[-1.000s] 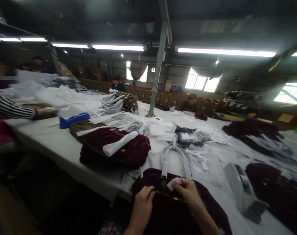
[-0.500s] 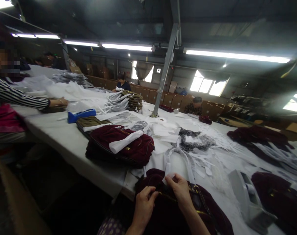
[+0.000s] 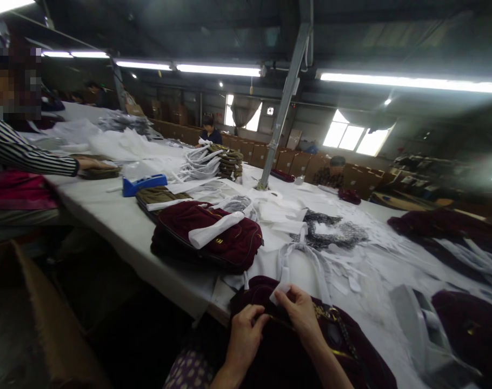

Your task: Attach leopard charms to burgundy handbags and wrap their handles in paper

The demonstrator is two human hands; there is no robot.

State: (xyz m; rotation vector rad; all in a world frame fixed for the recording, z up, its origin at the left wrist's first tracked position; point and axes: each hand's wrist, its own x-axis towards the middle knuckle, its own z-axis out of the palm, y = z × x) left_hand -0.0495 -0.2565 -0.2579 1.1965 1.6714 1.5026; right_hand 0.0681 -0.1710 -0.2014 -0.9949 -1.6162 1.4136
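Observation:
A dark maroon handbag [image 3: 363, 340] lies at the table's front edge, its wrapped white handles [image 3: 323, 265] standing up behind it. My left hand [image 3: 246, 335] is closed in a pinch at the left end of the bag's gold zipper [image 3: 284, 323]; what sits between thumb and finger is too small to make out. Just right of it, my right hand [image 3: 300, 313] pinches a small piece of white paper [image 3: 279, 293] over the bag's top. A dark chain [image 3: 342, 327] hangs on the bag's right side.
Stacked maroon bags [image 3: 207, 237] lie left of my hands, near a blue tape dispenser [image 3: 144, 185]. A grey tape dispenser [image 3: 424, 324] stands right, beside another maroon bag [image 3: 471, 329]. White paper scraps cover the table [image 3: 181, 275]. A cardboard box [image 3: 47, 319] is lower left; a striped-sleeved person [image 3: 27, 151] works beyond.
The view has shifted slightly, showing more of the cardboard box. Both my hands keep their pinches at the bag's top. The striped-sleeved person's arm has drawn back a little to the left.

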